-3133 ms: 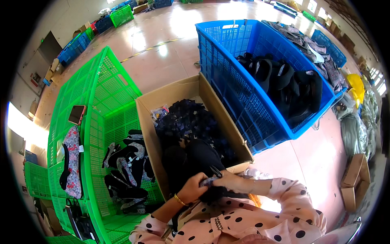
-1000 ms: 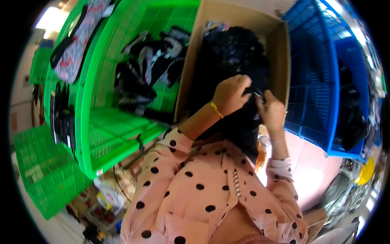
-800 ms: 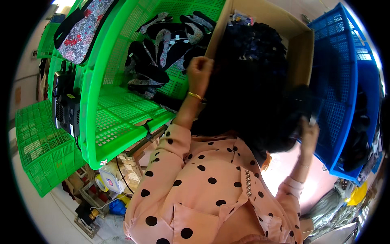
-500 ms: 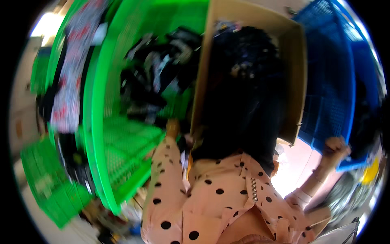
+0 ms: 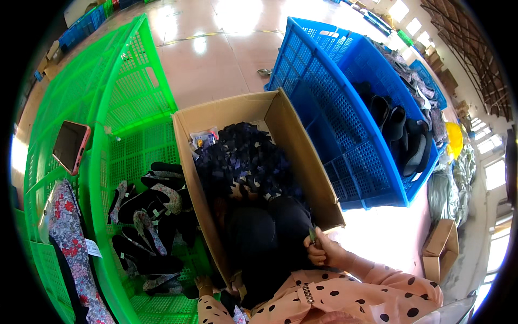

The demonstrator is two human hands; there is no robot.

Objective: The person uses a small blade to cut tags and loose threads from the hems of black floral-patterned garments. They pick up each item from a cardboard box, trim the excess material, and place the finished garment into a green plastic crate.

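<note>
My right hand (image 5: pixel 328 250) is closed over my thigh, gripping a small pointed dark-green tool (image 5: pixel 312 234) whose tip sticks up from the fist; its kind is unclear. Low at the green crate's near right corner is my left hand (image 5: pixel 204 285), small in view and next to a dark item, its grip hard to make out. Inside the green crate (image 5: pixel 135 102) lie several black shoe pieces (image 5: pixel 148 229) with grey floral linings and small white tags. Between my knees and beyond them, an open cardboard box (image 5: pixel 307 156) holds a heap of dark scraps (image 5: pixel 243 156).
On the green crate's left rim lies a phone (image 5: pixel 72 147) above a floral cloth piece (image 5: pixel 70 232). A blue crate (image 5: pixel 329 124) stands tilted at the right; black shoes (image 5: pixel 404 132) lie in another behind it. A small carton (image 5: pixel 440 251) sits at the far right.
The view has swung, so the box and green crate now sit lower and more floor shows. My right hand has come from beside the blue crate to over my thigh.
</note>
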